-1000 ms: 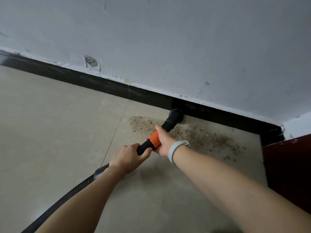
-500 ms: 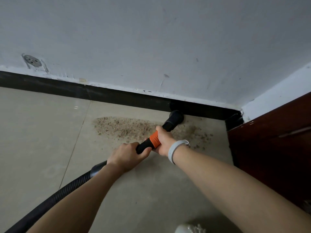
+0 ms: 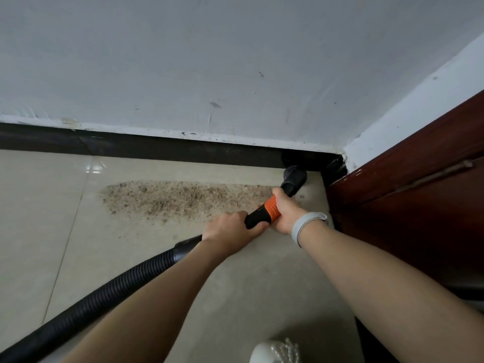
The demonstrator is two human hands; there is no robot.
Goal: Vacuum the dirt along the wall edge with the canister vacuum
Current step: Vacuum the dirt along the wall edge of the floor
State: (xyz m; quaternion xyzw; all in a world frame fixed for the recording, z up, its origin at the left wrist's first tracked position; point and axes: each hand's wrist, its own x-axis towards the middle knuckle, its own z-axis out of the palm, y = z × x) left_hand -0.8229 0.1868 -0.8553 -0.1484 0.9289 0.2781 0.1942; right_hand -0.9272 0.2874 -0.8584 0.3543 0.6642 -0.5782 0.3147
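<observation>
1. Floor [image 3: 162,260]: beige glossy tiles, thin grout lines, a glare spot near the far left.
2. Dirt [image 3: 183,196]: long brown-grey patch of crumbs on the floor, running beside the black baseboard [image 3: 146,148] but a strip of bare tile lies between.
3. Nozzle [image 3: 294,179]: black, at the dirt's right end, against the baseboard near the corner.
4. Hose [image 3: 104,294]: black ribbed, trailing to the lower left.
5. Shoe [image 3: 275,352]: white toe, bottom edge.
6. Dark red wooden cabinet [image 3: 408,205] stands on the right.

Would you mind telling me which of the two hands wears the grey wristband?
The right hand, gripping the wand by its orange collar nearer the nozzle; the left hand has a bare wrist.
</observation>
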